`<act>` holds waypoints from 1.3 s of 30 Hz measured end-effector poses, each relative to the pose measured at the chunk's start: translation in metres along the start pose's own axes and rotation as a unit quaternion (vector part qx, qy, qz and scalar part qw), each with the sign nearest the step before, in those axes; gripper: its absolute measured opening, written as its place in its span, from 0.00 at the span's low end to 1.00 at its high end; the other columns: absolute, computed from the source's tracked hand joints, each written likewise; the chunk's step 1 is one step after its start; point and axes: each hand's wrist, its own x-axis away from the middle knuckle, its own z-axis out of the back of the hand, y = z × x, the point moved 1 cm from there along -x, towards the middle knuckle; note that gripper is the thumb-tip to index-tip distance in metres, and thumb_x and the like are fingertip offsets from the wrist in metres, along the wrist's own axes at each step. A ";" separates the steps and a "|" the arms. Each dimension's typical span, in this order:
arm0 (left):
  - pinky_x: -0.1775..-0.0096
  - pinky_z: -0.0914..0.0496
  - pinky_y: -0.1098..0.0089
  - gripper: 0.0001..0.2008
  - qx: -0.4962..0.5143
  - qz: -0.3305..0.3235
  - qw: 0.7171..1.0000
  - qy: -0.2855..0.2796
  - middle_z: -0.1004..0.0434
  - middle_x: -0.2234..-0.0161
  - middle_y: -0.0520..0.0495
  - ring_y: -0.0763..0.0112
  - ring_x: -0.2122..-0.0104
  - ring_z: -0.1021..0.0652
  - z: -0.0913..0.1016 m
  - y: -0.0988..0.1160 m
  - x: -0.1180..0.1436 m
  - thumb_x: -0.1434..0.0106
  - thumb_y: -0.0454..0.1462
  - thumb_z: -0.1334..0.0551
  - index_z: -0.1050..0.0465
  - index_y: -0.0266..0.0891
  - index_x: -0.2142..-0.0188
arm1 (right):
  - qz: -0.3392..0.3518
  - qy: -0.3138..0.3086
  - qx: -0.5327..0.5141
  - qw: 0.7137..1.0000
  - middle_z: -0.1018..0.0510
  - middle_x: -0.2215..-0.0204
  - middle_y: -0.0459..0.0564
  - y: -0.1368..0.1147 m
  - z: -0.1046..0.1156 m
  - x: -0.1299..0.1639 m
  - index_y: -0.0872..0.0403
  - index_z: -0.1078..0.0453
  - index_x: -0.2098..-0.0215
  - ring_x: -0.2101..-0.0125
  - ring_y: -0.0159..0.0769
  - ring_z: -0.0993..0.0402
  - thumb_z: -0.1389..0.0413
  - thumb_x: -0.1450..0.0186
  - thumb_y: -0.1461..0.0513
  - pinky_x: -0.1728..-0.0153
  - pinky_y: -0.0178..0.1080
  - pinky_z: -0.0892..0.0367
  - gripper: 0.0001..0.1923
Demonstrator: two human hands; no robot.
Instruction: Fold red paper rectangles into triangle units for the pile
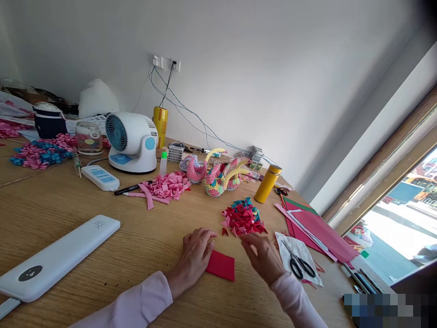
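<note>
A small red paper rectangle [223,265] lies on the wooden table in front of me. My left hand [196,255] rests over its left edge, with the fingers bent and close together. To the right of the paper, my right hand [262,255] is held with its thumb and fingers apart, and I see nothing in it. Just beyond the hands is a pile of folded paper triangles [242,218], mostly red with some pink and teal. Scissors [302,265] with black handles lie on a white cloth [316,273] beside my right hand.
A white power bank [61,257] lies at the left. Farther back stand a white fan [133,141], pink paper pieces [169,187], folded paper swans [221,177] and a yellow flask [268,183]. Red paper sheets [322,228] lie at the right, near the window.
</note>
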 end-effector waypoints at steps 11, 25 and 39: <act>0.53 0.35 0.65 0.14 0.074 0.022 0.997 0.019 0.28 0.57 0.46 0.69 0.55 0.28 0.003 -0.005 -0.007 0.35 0.31 0.55 0.35 0.41 0.56 | -0.019 -0.106 0.021 0.994 0.26 0.53 0.57 -0.044 -0.015 0.027 0.53 0.34 0.47 0.54 0.46 0.31 0.46 0.37 0.57 0.55 0.45 0.40 0.21; 0.58 0.39 0.64 0.08 -0.076 0.089 0.993 -0.011 0.24 0.62 0.46 0.62 0.60 0.27 0.015 -0.030 -0.019 0.38 0.35 0.46 0.28 0.41 0.64 | 0.011 -0.062 -0.038 0.997 0.25 0.55 0.57 -0.035 -0.021 0.032 0.53 0.33 0.49 0.56 0.46 0.31 0.46 0.36 0.58 0.55 0.48 0.40 0.17; 0.71 0.35 0.75 0.17 0.421 0.102 0.884 -0.174 0.25 0.72 0.47 0.72 0.73 0.27 0.007 0.031 -0.007 0.38 0.46 0.44 0.26 0.33 0.63 | -0.184 0.082 -0.507 0.838 0.26 0.78 0.46 -0.034 -0.027 0.012 0.56 0.27 0.70 0.76 0.30 0.31 0.40 0.41 0.54 0.74 0.32 0.36 0.13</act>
